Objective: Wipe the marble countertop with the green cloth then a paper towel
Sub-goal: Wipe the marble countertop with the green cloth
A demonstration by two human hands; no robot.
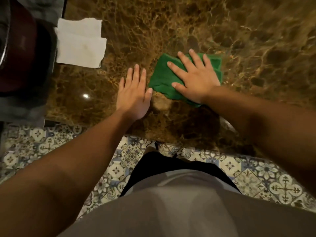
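A folded green cloth lies on the brown marble countertop, near its front edge. My right hand presses flat on the cloth with fingers spread, covering its right half. My left hand rests flat on the bare marble just left of the cloth, fingers together, holding nothing. White paper towels lie at the counter's left edge, well away from both hands.
A dark red rounded object sits beyond the counter's left edge, beside the paper towels. Patterned floor tiles run below the counter's front edge. Bare marble stretches to the right and far side of the cloth.
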